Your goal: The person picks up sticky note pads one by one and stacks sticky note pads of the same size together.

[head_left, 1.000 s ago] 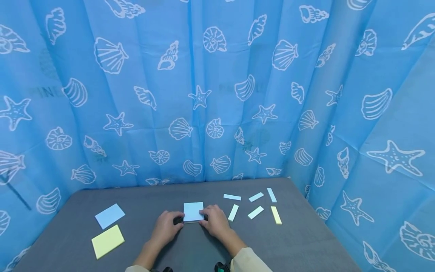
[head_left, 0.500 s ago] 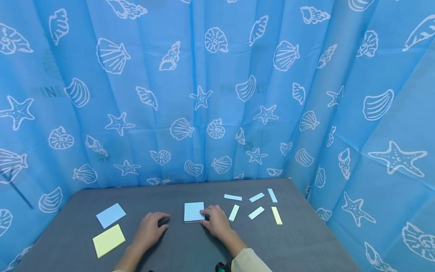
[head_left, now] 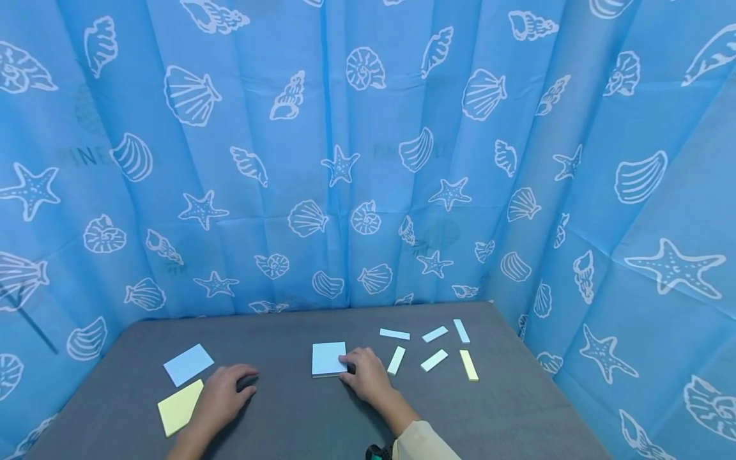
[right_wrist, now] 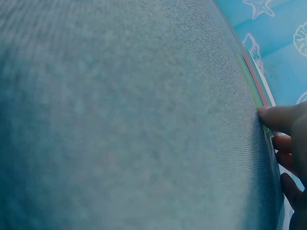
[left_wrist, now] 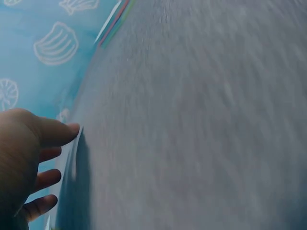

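In the head view, a square stack of sticky-note pads (head_left: 327,358) with a light blue top lies mid-table. Its layered edge shows green, red and pale bands in the right wrist view (right_wrist: 256,79). My right hand (head_left: 367,378) rests at the stack's right side, thumb and forefinger touching that edge. To the left, my left hand (head_left: 223,393) holds nothing; its fingers are loosely bent with thumb and forefinger apart. It hides the right part of a yellow sticky-note pad (head_left: 176,409). Just behind lies a light blue rectangular pad (head_left: 188,365).
Several narrow strip pads lie at the right, among them a light blue strip (head_left: 394,334), a pale green strip (head_left: 434,360) and a yellow strip (head_left: 468,365). A blue shell-print curtain (head_left: 368,172) hangs behind the grey tabletop (head_left: 299,421).
My left hand has left the stack's left edge and moved left, to beside the yellow pad. My right hand has stayed at the stack.
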A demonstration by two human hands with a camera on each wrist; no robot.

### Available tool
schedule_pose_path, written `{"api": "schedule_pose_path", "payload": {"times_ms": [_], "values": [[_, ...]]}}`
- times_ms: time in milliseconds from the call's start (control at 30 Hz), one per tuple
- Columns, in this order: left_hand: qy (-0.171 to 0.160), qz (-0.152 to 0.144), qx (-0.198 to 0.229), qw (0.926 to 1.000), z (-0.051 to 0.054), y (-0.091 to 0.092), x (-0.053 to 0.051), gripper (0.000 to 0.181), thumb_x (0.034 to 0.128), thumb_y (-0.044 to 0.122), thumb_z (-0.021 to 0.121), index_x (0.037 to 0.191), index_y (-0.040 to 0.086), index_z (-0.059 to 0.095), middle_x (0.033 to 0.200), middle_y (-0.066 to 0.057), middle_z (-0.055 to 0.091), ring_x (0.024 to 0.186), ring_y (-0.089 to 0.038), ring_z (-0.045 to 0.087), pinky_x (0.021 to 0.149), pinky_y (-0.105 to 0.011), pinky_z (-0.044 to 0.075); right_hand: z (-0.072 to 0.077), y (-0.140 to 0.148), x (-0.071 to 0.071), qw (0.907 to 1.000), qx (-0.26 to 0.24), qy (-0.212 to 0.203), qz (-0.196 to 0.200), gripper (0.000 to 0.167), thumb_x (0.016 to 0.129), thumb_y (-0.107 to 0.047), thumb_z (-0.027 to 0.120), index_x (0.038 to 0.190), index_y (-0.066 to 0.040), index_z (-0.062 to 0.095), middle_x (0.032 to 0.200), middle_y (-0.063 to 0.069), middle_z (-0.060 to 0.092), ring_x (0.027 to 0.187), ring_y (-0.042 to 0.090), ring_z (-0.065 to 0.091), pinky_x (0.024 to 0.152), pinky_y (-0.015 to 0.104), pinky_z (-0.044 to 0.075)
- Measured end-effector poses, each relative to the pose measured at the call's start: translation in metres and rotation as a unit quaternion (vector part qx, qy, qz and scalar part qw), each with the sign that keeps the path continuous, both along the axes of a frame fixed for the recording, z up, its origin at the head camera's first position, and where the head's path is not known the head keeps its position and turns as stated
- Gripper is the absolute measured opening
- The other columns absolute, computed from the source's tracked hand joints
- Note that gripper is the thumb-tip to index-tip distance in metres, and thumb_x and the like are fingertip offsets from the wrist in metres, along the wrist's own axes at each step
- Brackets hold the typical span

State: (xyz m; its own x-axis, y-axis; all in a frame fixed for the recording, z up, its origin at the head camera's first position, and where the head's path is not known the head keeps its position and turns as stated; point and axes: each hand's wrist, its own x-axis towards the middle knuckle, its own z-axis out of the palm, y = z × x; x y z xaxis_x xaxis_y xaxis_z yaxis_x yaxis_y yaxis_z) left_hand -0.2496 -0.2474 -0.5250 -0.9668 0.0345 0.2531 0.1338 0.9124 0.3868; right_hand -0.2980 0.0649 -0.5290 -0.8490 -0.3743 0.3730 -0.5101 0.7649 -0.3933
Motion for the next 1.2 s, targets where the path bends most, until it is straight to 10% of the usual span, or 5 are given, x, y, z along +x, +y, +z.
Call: {"api": "schedule_pose_path", "payload": {"times_ms": [333, 767, 1200], "values": [[0.029, 0.016, -0.020, 0.9993, -0.002, -0.027, 0.016, 0.032, 0.0719, 0.020, 0.085, 0.101, 0.013, 0.074, 0.114, -0.015, 0.066, 0.107, -0.043, 0.056, 0.086, -0.063, 0.039, 0.002, 0.001, -0.001, 0.9997, -0.019, -0.011, 0.005, 0.032, 0.085, -0.021, 0.076, 0.116, -0.012, 0.072, 0.108, 0.000, 0.066, 0.101, 0.019, 0.057, 0.084, 0.039, 0.049], [-0.079, 0.032, -0.011, 0.9963, 0.004, -0.072, 0.024, 0.048, 0.0734, 0.039, 0.083, 0.113, 0.013, 0.071, 0.126, -0.024, 0.059, 0.113, -0.050, 0.049, 0.084, -0.070, 0.036, 0.000, 0.001, -0.003, 0.9997, -0.019, -0.011, 0.008, 0.033, 0.085, -0.021, 0.077, 0.115, -0.012, 0.073, 0.108, 0.000, 0.066, 0.101, 0.019, 0.057, 0.085, 0.039, 0.048], [-0.106, -0.023, -0.001, 0.9941, 0.010, -0.092, 0.029, 0.036, 0.0737, 0.031, 0.083, 0.105, 0.017, 0.072, 0.126, -0.021, 0.059, 0.112, -0.048, 0.051, 0.085, -0.065, 0.040, -0.001, 0.002, -0.002, 0.9995, -0.025, -0.016, 0.006, 0.033, 0.084, -0.021, 0.077, 0.116, -0.012, 0.073, 0.107, 0.000, 0.066, 0.101, 0.018, 0.057, 0.084, 0.038, 0.049]]}}
